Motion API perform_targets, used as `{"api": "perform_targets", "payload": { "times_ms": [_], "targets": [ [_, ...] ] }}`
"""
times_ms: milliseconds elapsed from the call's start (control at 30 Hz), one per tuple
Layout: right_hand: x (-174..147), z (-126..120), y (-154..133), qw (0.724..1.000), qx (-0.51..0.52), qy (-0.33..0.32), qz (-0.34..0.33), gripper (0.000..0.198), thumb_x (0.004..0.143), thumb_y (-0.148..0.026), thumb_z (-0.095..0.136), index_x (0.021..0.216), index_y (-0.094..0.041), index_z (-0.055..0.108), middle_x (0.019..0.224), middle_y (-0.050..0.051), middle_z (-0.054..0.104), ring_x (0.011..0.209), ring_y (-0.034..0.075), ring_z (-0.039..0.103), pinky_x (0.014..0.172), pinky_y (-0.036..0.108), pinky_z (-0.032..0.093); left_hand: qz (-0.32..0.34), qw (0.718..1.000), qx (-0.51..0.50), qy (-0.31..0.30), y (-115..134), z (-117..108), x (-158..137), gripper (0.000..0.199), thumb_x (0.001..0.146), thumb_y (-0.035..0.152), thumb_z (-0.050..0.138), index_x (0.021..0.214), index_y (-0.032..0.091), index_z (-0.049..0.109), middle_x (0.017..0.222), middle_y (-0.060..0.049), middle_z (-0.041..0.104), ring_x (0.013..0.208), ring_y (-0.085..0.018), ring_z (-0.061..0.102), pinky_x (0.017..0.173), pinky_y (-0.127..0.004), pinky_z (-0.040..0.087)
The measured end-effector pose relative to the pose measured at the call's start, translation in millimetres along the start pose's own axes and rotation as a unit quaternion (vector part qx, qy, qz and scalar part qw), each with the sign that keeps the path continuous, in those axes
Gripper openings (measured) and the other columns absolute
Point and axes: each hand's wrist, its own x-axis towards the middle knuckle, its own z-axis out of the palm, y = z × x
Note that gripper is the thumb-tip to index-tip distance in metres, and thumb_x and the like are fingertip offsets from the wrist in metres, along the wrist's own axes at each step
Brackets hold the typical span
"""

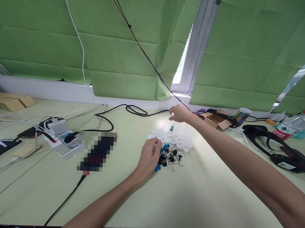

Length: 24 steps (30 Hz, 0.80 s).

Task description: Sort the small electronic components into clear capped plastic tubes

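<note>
My left hand [149,153] rests at the left edge of a pile of small parts [172,158], fingers curled together. What it grips, if anything, is hidden. The pile mixes black and blue plastic-hubbed pieces with thin metal pins, and a blue piece [157,168] lies beside my thumb. Farther back, my right hand [179,114] is closed above several clear plastic cups [184,132]. Below its fingertips hangs a green dispensing needle tip [171,128], hub down, its thin metal end reaching up to the fingers. Round translucent lids [158,133] lie left of the cups.
A power strip [63,139] with cables and a pixelated dark device [98,153] are on the left. On the right are an open cardboard box [216,121], a can [242,116], a black headset-like device [279,149] and a bottle [295,124]. A red-blue wire [145,55] hangs behind.
</note>
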Motion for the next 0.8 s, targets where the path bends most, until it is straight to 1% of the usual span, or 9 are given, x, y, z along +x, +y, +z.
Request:
{"api": "perform_targets", "payload": {
  "times_ms": [167, 300, 467, 600, 800],
  "targets": [
    [2.9, 4.8, 1.1, 1.000, 0.007, 0.017, -0.004, 0.030, 0.090, -0.030, 0.065, 0.116, -0.015, 0.065, 0.116, 0.016, 0.066, 0.112, 0.029, 0.058, 0.090, 0.038, 0.042, -0.001, 1.000, -0.001, -0.001, -0.3, 0.4, 0.7, 0.032, 0.100, 0.039, 0.036, 0.084, 0.022, 0.058, 0.088, -0.001, 0.064, 0.090, -0.019, 0.053, 0.079, -0.031, 0.039],
    [3.8, 5.8, 1.8, 1.000, 0.011, 0.020, -0.007, 0.033, 0.089, -0.033, 0.065, 0.117, -0.015, 0.064, 0.114, 0.017, 0.067, 0.112, 0.030, 0.058, 0.088, 0.038, 0.043, -0.003, 1.000, -0.003, -0.002, -0.3, 0.4, 0.2, 0.031, 0.100, 0.039, 0.037, 0.084, 0.022, 0.058, 0.088, -0.001, 0.064, 0.090, -0.019, 0.053, 0.079, -0.031, 0.040],
    [4.9, 6.0, 5.1, 1.000, 0.014, 0.026, -0.004, 0.035, 0.090, -0.036, 0.062, 0.118, -0.014, 0.064, 0.106, 0.016, 0.069, 0.108, 0.029, 0.059, 0.084, 0.036, 0.044, -0.005, 1.000, -0.006, -0.003, 1.0, -0.4, -0.3, 0.032, 0.100, 0.039, 0.036, 0.083, 0.022, 0.057, 0.087, -0.001, 0.064, 0.089, -0.019, 0.053, 0.079, -0.031, 0.039],
    [5.5, 6.6, 6.9, 0.999, 0.011, 0.038, 0.001, 0.034, 0.090, -0.036, 0.061, 0.117, -0.015, 0.065, 0.103, 0.015, 0.069, 0.105, 0.029, 0.060, 0.081, 0.035, 0.043, -0.003, 1.000, -0.007, -0.003, 1.0, -0.2, 0.0, 0.032, 0.100, 0.039, 0.036, 0.083, 0.023, 0.057, 0.087, -0.002, 0.064, 0.088, -0.020, 0.053, 0.078, -0.031, 0.039],
    [2.9, 8.8, 3.3, 0.998, 0.008, 0.062, 0.005, 0.033, 0.092, -0.036, 0.060, 0.115, -0.014, 0.066, 0.107, 0.017, 0.069, 0.098, 0.028, 0.063, 0.075, 0.033, 0.043, -0.001, 1.000, -0.007, 0.001, -1.5, 0.5, -0.1, 0.032, 0.100, 0.040, 0.036, 0.083, 0.023, 0.057, 0.087, -0.002, 0.064, 0.087, -0.020, 0.054, 0.077, -0.032, 0.039]
  ]
}}
